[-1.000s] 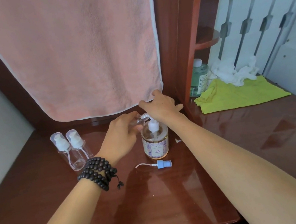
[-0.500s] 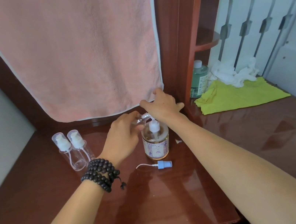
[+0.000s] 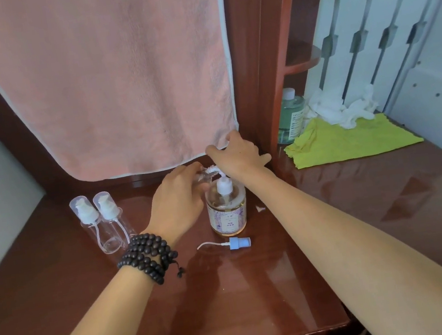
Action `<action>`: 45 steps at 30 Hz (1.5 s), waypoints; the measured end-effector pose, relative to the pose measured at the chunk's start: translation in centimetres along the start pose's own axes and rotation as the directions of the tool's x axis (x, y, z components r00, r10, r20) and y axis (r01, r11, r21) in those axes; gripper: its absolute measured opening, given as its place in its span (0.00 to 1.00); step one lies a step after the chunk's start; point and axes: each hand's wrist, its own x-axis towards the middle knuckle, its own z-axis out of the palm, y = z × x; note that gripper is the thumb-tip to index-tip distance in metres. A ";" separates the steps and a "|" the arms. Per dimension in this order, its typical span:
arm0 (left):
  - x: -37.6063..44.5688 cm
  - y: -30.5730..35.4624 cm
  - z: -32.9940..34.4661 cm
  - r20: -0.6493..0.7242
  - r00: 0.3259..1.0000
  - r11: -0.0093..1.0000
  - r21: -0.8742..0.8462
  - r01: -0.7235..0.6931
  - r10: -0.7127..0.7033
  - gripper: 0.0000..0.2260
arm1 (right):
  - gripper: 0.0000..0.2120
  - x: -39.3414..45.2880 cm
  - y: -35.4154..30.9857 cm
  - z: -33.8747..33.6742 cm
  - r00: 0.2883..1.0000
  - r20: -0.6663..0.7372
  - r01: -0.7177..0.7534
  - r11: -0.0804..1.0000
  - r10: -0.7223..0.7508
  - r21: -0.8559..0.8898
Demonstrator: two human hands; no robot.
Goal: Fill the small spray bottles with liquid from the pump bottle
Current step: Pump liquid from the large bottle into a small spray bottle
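Head view: the left hand (image 3: 177,200) curls its fingers (image 3: 185,170) around a small clear bottle (image 3: 201,178), holding it at the spout of the pump bottle (image 3: 228,209). The right hand (image 3: 236,154) lies palm-down on the pump head (image 3: 214,170), fingers spread and pressed over it rather than clenched; the bottle's mouth is largely hidden between the two hands. The pump bottle, amber liquid showing above a purple-patterned label, stands upright on the glossy brown desk (image 3: 234,295). Just in front of it lies a blue sprayer (image 3: 237,243) with its white tube pointing left. Two capped clear bottles (image 3: 104,222) stand side by side to the left, touching. A dark bead bracelet (image 3: 148,255) wraps the left wrist. A pink towel (image 3: 113,77) hangs behind; a green bottle (image 3: 291,115), white cloth (image 3: 341,109) and yellow cloth (image 3: 348,138) sit to the right.
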 end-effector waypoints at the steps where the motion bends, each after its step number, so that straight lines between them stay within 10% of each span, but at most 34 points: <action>1: 0.2 0.1 -0.1 -0.007 1.000 1.000 0.013 -0.002 0.002 0.13 | 0.29 0.1 -0.1 -0.2 1.000 -0.005 0.008 1.000 -0.008 -0.017; 45: 0.4 -0.6 0.2 0.033 0.999 0.992 -0.126 0.000 0.004 0.15 | 0.22 0.1 0.3 0.2 0.995 0.101 -0.015 0.998 0.021 -0.055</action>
